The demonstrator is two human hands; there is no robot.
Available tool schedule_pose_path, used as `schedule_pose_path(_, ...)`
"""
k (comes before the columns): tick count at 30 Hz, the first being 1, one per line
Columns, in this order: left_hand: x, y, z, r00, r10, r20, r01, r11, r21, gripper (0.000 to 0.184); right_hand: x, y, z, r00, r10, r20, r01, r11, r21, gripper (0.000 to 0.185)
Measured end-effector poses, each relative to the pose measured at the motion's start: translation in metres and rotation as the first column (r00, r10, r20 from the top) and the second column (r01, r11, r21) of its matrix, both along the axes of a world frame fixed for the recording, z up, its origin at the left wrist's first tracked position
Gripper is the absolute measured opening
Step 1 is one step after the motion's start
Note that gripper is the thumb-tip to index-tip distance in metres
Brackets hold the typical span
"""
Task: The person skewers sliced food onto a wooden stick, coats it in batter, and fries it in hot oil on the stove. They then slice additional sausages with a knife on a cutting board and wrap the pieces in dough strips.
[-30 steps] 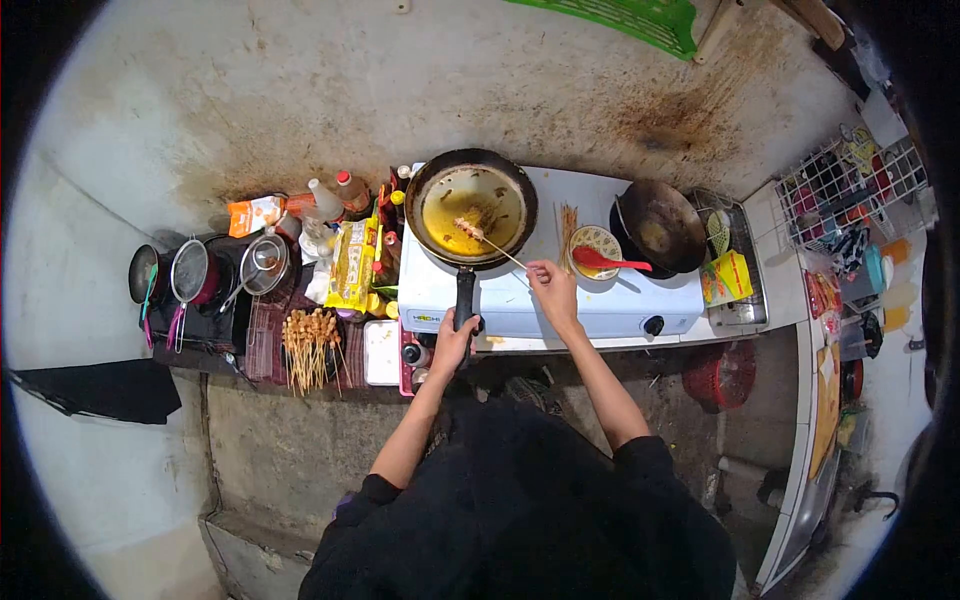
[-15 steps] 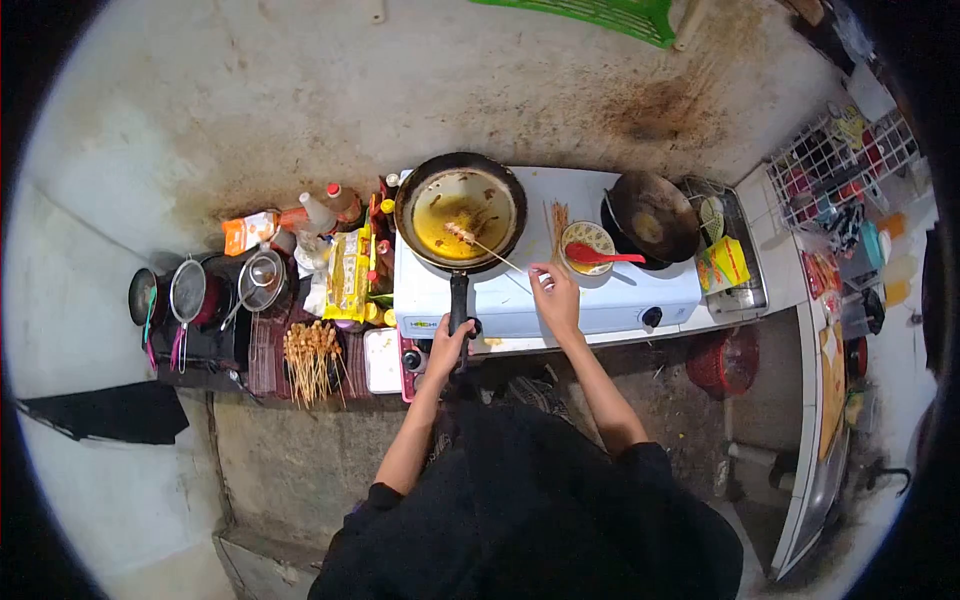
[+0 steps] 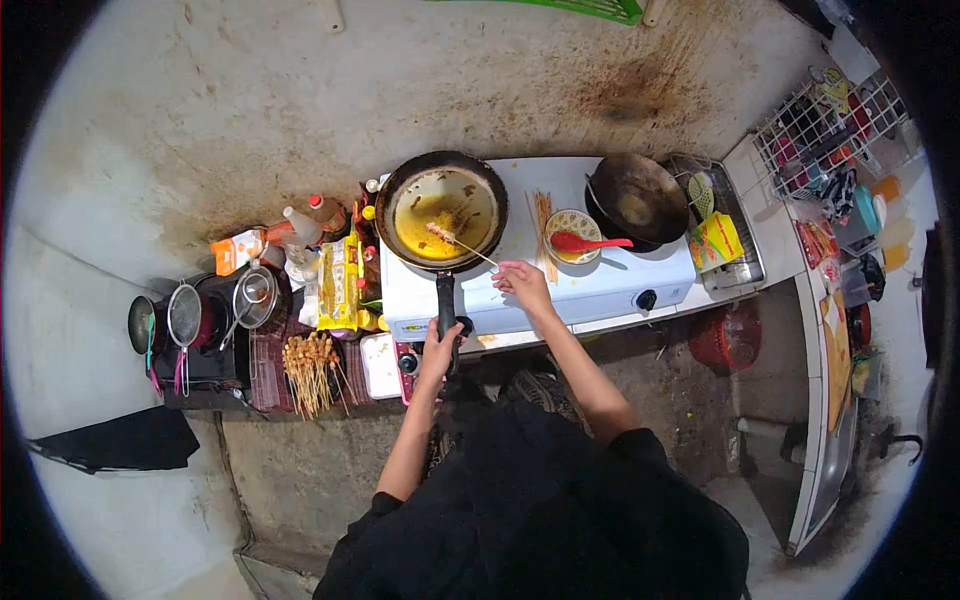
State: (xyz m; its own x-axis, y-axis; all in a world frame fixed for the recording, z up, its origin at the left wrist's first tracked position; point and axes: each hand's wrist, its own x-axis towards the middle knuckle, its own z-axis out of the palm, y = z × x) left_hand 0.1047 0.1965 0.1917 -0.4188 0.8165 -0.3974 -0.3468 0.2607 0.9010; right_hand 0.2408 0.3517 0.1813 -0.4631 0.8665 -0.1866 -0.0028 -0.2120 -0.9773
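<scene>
Lying in the pan (image 3: 384,215): a meat skewer (image 3: 452,239) is resting its loaded end low in the middle, on the yellow oil (image 3: 415,235).
Meat: small pinkish-brown pieces are bunching at the skewer's tip and looking uneven; finer detail is too small to tell.
Stick: pale, thin and bare, it is slanting over the pan's near rim, down and right to the fingers.
Oil: it is pooling yellow over the pan's pale base, with dark brown patches showing around the meat.
Right hand (image 3: 525,286): it is pinching the stick near its outer end between thumb and fingers, just outside the rim.
Right forearm: bare below a dark sleeve, it is reaching up and leftward.
Left hand (image 3: 439,350): it is gripping the pan's black handle (image 3: 446,293), fingers wrapping around the part nearest the body.
Left forearm: bare too, it is slanting up and slightly right.
Stove (image 3: 525,178): white, it is bearing the pan at its left end and a dark wok (image 3: 660,190) at its right.
Bowl (image 3: 570,219): patterned, it is sitting between them, holding a red spoon (image 3: 590,243); loose wooden sticks (image 3: 544,225) are lying just beside it.
</scene>
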Motion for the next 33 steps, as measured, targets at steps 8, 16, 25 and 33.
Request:
schedule_pose_path(8, -0.003, -0.012, 0.008, 0.993, -0.102, -0.064, 0.094, 0.99, -0.106, 0.048, -0.009, -0.045, 0.006, 0.961, -0.252, -0.115, 0.256, 0.967, 0.015, 0.014)
schedule_pose_path(16, 0.001, -0.01, -0.001, 0.947, 0.14, -0.288, -0.132, 0.99, 0.048, 0.05, -0.035, -0.08, 0.014, 0.973, -0.228, 0.042, 0.208, 0.938, 0.276, 0.024)
schedule_pose_path(25, 0.018, -0.006, 0.028, 0.974, 0.031, -0.224, 0.042, 0.948, 0.315, 0.044, -0.024, -0.091, 0.029, 0.982, -0.091, 0.163, 0.06, 0.98, 0.188, 0.031)
schedule_pose_path(33, 0.038, 0.007, 0.031, 0.98, -0.193, -0.041, 0.197, 0.957, 0.212, 0.063, -0.018, -0.096, 0.026, 0.969, -0.171, 0.176, 0.102, 0.933, 0.346, 0.033)
